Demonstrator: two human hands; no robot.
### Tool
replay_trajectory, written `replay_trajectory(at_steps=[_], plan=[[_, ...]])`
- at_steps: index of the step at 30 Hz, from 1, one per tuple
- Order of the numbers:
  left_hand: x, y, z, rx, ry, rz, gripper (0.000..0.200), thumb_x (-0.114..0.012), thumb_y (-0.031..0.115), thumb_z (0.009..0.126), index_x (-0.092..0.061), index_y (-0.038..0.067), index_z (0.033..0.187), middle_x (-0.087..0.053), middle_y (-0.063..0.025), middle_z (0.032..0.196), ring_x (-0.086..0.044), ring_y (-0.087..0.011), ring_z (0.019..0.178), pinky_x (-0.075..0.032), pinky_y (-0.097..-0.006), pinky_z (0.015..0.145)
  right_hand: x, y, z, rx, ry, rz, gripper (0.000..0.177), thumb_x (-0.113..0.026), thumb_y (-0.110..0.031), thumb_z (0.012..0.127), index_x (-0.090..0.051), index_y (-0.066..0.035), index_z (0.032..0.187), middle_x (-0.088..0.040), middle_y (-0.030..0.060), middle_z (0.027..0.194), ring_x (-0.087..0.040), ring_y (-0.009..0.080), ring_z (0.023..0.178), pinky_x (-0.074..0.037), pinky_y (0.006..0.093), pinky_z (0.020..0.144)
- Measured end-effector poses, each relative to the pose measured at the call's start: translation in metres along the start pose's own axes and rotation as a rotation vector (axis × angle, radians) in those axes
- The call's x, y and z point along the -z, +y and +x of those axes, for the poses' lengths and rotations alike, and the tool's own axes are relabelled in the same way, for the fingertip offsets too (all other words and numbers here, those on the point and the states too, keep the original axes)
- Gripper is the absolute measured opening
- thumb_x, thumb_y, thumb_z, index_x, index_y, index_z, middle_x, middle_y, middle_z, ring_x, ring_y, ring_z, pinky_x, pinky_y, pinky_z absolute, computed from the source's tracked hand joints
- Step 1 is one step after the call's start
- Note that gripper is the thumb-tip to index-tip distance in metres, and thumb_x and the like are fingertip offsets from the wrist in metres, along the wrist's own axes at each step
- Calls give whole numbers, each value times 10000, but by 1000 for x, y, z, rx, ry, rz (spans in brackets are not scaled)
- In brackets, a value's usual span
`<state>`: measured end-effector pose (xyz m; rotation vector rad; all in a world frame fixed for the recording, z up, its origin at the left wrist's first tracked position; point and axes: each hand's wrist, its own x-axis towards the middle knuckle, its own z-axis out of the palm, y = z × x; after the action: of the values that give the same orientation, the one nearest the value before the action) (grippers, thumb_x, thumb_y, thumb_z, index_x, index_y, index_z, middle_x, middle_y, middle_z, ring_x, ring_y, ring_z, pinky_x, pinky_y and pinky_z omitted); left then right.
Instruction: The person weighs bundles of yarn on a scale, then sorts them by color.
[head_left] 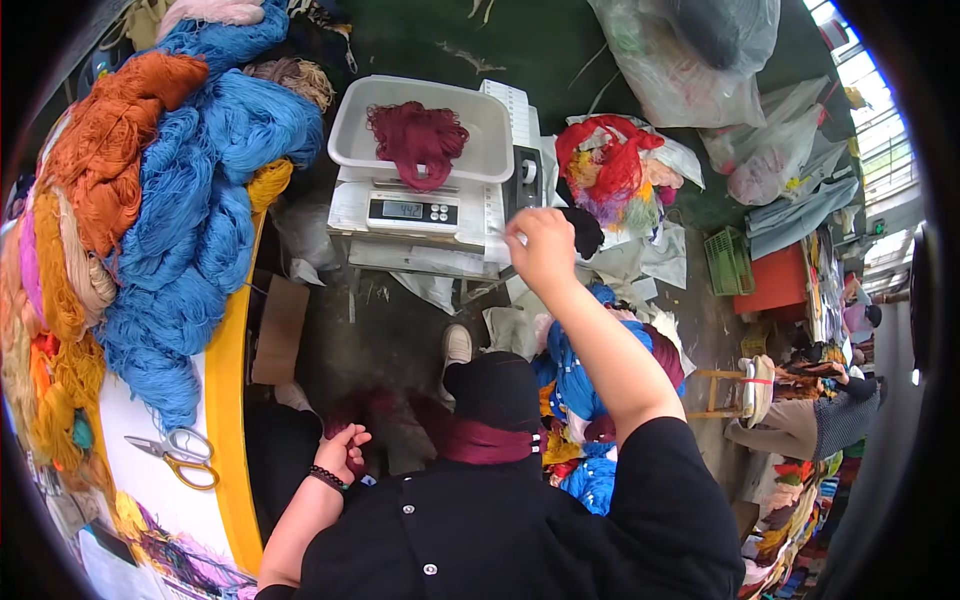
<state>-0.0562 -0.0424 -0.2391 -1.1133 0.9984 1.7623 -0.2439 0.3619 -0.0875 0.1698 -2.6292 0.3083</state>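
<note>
My left hand [341, 455], wearing a dark bead bracelet, is closed on maroon yarn [372, 405] low at my left side; part of that yarn is blurred. A maroon band of the yarn also lies across my lap. My right hand [543, 246] is raised beside the scale's right edge with its fingers curled together; whatever they may hold is hidden. The digital scale [413, 211] has a lit display whose digits are hard to read. On it rests a white plastic tray [345, 135] with a maroon yarn skein [418, 142] hanging over its front rim.
Blue yarn [170, 270] and orange yarn [115, 150] heap on the left table, near scissors [180, 455]. A bag of mixed yarn [620, 165] and more yarn [590, 470] are at right. A green basket [729, 262] stands beyond. Another person [835, 420] bends at far right.
</note>
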Motion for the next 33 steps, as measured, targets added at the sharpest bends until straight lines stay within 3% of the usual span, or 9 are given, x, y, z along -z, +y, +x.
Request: replay_trajectory(at_steps=[5,8,10,18,23,25,28,30,33], plan=[[-4,0,2,11,-14,14,137,-564,236,940,-607,110,975,-659,-10,826,-413,-63,533,-351,-225,497,4,-74,60,187,52,55,777,-773,-145,642,-456,-160,1352,-616,50,995,-561,261,984,-386,419,919],[-2,0,0,5,-27,-2,139,-566,233,939,-602,103,975,-662,-13,820,-407,-63,528,-347,-222,492,-40,-75,82,445,180,-172,577,-560,-94,792,-461,-183,1353,-579,49,1010,-543,236,1025,-379,410,969],[-3,1,-3,1,-27,-34,123,-569,208,934,-600,92,960,-651,-22,809,-404,-65,520,-345,-214,474,-48,-76,92,458,158,-127,758,-706,-85,635,-473,-173,1352,-609,55,1011,-563,231,1046,-386,403,977],[7,7,-11,-24,-160,-117,169,-562,249,946,-610,107,1025,-674,-11,826,-394,-55,503,-333,-210,473,120,-149,67,-126,-159,1167,793,-609,54,783,-236,-69,1472,-613,101,1022,-594,156,869,-467,291,813],[2,24,-59,25,-901,-441,398,-482,326,989,-499,145,1343,-634,1,791,-369,-42,489,-299,-198,466,250,-177,-32,336,396,561,693,-805,-242,696,-484,-2,1260,-637,99,759,-601,218,576,-449,347,506],[-3,26,-79,-42,-1110,-394,388,-480,297,989,-515,104,1324,-621,-3,783,-370,-50,496,-308,-201,481,248,-189,-49,541,609,1310,556,-822,-283,720,-517,-29,1110,-617,95,698,-493,184,403,-379,319,400],[-16,32,-106,-332,-1164,-111,384,-517,283,970,-570,7,1231,-586,-3,768,-371,-64,515,-314,-219,498,255,-202,-79,379,344,1026,482,-803,-101,706,-596,-27,1136,-636,101,811,-601,228,598,-467,373,521],[-54,35,-165,-647,-889,113,420,-556,285,948,-573,-53,1197,-535,8,699,-407,-66,542,-313,-221,513,271,-214,-58,333,-689,839,713,-726,-97,748,-405,-29,1381,-605,136,782,-607,338,702,-486,374,606],[-88,32,-205,-774,-802,372,436,-530,266,956,-535,-39,1268,-488,35,605,-418,-46,536,-331,-197,537,217,-234,-85,477,-708,624,686,-641,-49,784,-354,-61,1407,-636,115,802,-635,320,729,-493,388,598]])
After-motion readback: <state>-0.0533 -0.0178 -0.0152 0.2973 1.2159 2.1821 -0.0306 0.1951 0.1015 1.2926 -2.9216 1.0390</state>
